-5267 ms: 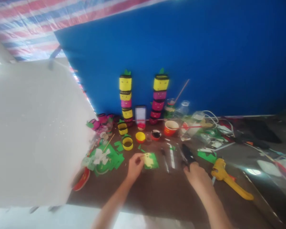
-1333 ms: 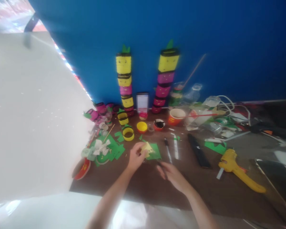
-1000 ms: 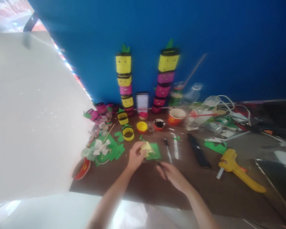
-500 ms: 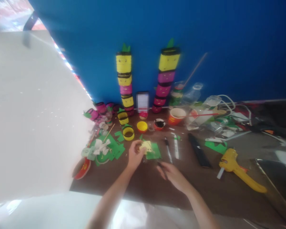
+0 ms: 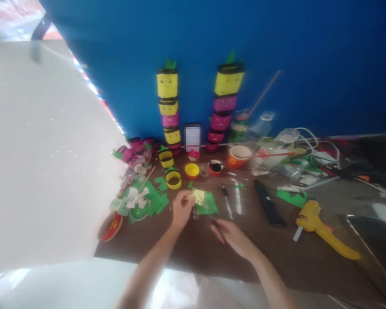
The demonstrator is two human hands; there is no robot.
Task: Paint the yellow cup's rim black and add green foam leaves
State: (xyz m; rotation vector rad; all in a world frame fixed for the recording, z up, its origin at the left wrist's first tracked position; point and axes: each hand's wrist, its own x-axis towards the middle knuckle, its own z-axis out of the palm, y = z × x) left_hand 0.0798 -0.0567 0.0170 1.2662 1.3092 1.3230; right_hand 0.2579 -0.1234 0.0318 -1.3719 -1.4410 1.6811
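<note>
My left hand (image 5: 180, 209) pinches a small pale yellow paper piece (image 5: 198, 197) over a green foam sheet (image 5: 207, 206) on the brown table. My right hand (image 5: 231, 236) is curled beside it, holding a thin dark stick-like tool (image 5: 217, 224) whose tip points toward the green sheet. The picture is blurred, so the tool's kind stays unclear.
Two stacks of yellow and pink cups (image 5: 167, 109) (image 5: 224, 103) stand against the blue wall. Yellow rings (image 5: 173, 180), a red paper cup (image 5: 238, 156), a pen (image 5: 227, 201), a black bar (image 5: 269, 208) and a yellow glue gun (image 5: 321, 229) lie around. A white board (image 5: 41, 159) fills the left.
My right hand has left the black bar at the right and come to the middle with a thin tool. The left hand keeps hold of the yellow piece, shifting it slightly.
</note>
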